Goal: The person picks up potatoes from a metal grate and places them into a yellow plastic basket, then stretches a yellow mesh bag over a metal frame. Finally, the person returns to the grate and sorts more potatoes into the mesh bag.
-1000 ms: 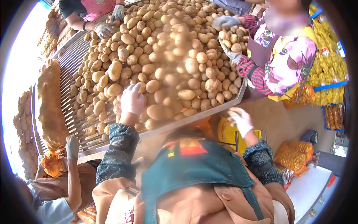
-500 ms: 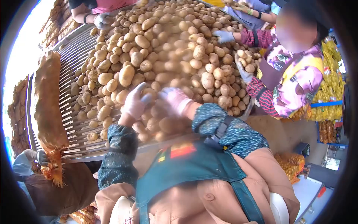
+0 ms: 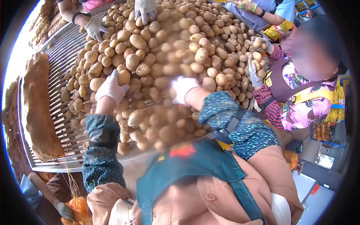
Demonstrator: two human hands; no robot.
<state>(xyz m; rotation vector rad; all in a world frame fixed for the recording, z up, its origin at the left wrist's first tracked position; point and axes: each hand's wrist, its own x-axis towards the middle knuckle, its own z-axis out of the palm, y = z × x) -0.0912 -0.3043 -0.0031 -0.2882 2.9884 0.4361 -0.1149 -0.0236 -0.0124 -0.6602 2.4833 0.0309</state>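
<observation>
A pile of potatoes (image 3: 136,117) covers the slatted metal table before me. My left hand (image 3: 109,92), in a pale glove with bluish fingertips, rests on the pile. Its thumb and fingers are spread along one rounded potato (image 3: 124,77), touching its side; another potato (image 3: 97,84) lies just left of the fingers. Over the middle of the pile is my right hand (image 3: 185,90), gloved and bright. Its fingers are smeared, so whether they hold anything is hidden. A blurred patch runs down the centre of the view.
At the right, a co-worker's gloved hands (image 3: 256,71) gather several potatoes. Other gloved hands (image 3: 145,10) work at the far edge. A long filled sack (image 3: 40,108) lies on the slats (image 3: 65,56) at left. Below it, another person's hand touches an orange net bag (image 3: 78,211).
My left hand has moved left onto a potato, and my right hand slightly right, away from it. The co-worker at right has drawn both hands together around potatoes. A gloved hand has appeared at the top.
</observation>
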